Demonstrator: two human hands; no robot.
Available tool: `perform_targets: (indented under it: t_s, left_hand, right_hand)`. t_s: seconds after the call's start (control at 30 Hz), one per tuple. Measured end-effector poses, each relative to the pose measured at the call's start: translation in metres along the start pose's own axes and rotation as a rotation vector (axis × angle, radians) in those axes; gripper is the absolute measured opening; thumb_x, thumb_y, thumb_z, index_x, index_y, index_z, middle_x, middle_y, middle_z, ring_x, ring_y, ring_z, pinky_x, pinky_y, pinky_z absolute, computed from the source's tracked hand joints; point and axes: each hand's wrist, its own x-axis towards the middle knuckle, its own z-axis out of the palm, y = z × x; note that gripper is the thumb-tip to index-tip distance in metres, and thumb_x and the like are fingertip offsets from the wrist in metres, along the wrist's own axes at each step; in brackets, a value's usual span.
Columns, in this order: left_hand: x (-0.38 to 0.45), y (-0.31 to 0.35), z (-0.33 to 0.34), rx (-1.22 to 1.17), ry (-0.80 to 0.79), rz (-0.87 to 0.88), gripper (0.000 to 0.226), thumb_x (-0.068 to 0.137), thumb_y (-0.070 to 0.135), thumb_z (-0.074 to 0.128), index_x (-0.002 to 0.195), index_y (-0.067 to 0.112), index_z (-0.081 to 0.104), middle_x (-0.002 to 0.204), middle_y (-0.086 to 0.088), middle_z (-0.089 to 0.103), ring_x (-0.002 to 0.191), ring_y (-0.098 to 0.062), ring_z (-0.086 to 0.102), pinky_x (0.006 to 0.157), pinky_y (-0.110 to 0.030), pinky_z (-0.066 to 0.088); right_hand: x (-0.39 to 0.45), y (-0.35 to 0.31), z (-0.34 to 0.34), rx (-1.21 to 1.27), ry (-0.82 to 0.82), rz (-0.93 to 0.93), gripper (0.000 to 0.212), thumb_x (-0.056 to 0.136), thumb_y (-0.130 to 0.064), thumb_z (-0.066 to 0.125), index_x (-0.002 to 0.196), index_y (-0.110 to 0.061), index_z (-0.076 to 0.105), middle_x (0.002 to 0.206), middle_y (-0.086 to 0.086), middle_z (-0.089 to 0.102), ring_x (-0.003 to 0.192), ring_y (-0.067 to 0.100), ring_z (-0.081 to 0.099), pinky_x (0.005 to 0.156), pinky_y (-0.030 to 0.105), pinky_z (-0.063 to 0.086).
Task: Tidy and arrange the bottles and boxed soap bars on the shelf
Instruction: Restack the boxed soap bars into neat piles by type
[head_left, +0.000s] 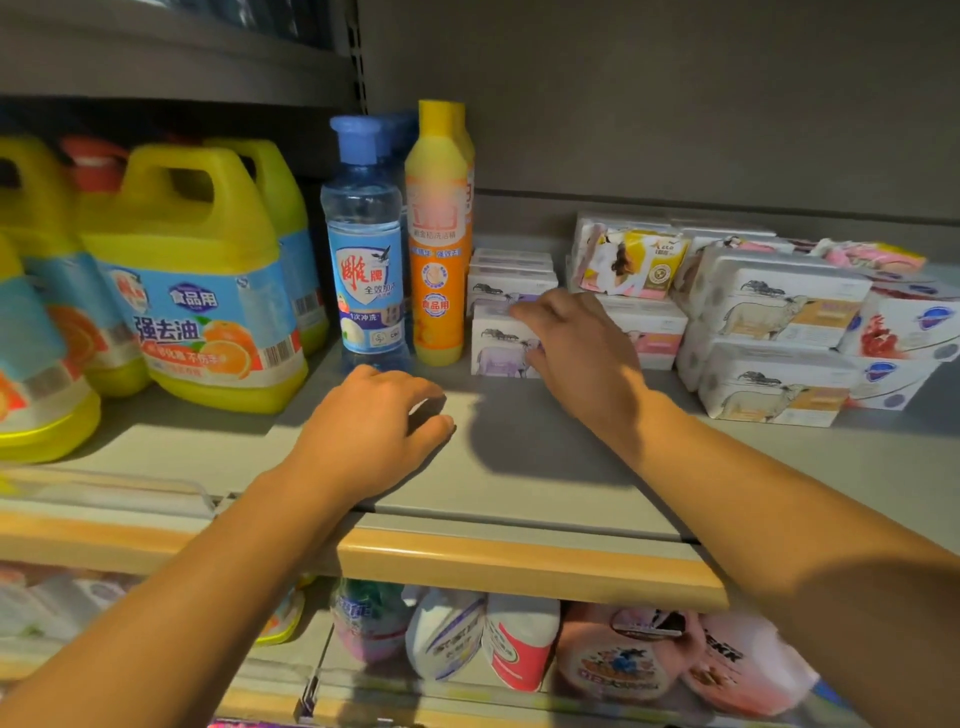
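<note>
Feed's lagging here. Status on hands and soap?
Right hand gripping purple soap box beside orange bottle. Left hand open, hovering over shelf. Nothing blocking.

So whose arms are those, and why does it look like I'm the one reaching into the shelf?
There is no machine here. A person wears a camera on their head, so this one picture shows what they see, looking down at their own two bare arms.

They are at a shop shelf. On it stand big yellow jugs, a clear bottle with a blue cap and an orange bottle with a yellow top. To the right sit stacks of boxed soap bars.

The right hand reaches to a purple-and-white soap box, with its fingers curled over the top, as if gripping it. The left hand hovers over the shelf with loosely bent fingers and holds nothing.
</note>
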Motion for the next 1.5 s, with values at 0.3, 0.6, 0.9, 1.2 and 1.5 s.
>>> perform_targets:
  t_s: [0.3, 0.6, 0.9, 1.2, 1.5]
  left_hand:
    - [-0.001, 0.002, 0.004, 0.006, 0.032, -0.032, 0.032, 0.090, 0.053, 0.050, 0.104, 0.030, 0.067, 0.102, 0.010, 0.068, 0.093, -0.019, 0.050, 0.079, -0.039, 0.051]
    - [0.002, 0.002, 0.003, 0.001, 0.042, -0.037, 0.031, 0.089, 0.051, 0.051, 0.103, 0.030, 0.068, 0.100, 0.009, 0.068, 0.092, -0.019, 0.050, 0.077, -0.040, 0.053]
    - [0.001, 0.003, 0.001, 0.001, 0.041, -0.051, 0.031, 0.089, 0.050, 0.053, 0.105, 0.030, 0.069, 0.101, 0.008, 0.069, 0.095, -0.020, 0.051, 0.077, -0.040, 0.054]
    - [0.001, 0.004, -0.001, 0.010, 0.033, -0.064, 0.032, 0.088, 0.050, 0.055, 0.109, 0.030, 0.069, 0.106, 0.005, 0.069, 0.098, -0.021, 0.053, 0.078, -0.039, 0.054]
    - [0.003, 0.001, -0.001, -0.011, 0.035, -0.061, 0.035, 0.088, 0.054, 0.055, 0.110, 0.030, 0.069, 0.105, 0.005, 0.070, 0.098, -0.018, 0.055, 0.079, -0.040, 0.055]
  right_hand:
    - [0.050, -0.001, 0.032, -0.155, -0.013, 0.083, 0.055, 0.087, -0.005, 0.061, 0.138, -0.015, 0.045, 0.129, 0.013, 0.048, 0.118, 0.035, 0.046, 0.088, 0.040, 0.047]
    - [0.066, -0.006, 0.036, -0.283, -0.016, 0.093, 0.048, 0.086, -0.005, 0.060, 0.133, -0.009, 0.049, 0.124, 0.016, 0.055, 0.111, 0.041, 0.055, 0.096, 0.044, 0.042]
    - [0.041, 0.010, 0.011, -0.117, 0.154, 0.112, 0.048, 0.089, -0.029, 0.057, 0.133, -0.012, 0.052, 0.127, 0.013, 0.057, 0.117, 0.037, 0.050, 0.107, 0.044, 0.032]
    - [0.001, 0.048, -0.016, -0.210, -0.134, 0.329, 0.049, 0.093, -0.039, 0.053, 0.138, -0.018, 0.050, 0.138, 0.008, 0.053, 0.123, 0.037, 0.049, 0.097, 0.040, 0.042]
    - [-0.003, 0.043, -0.045, -0.017, -0.279, 0.208, 0.049, 0.091, -0.021, 0.061, 0.138, -0.029, 0.049, 0.140, 0.005, 0.052, 0.125, 0.031, 0.048, 0.106, 0.040, 0.037]
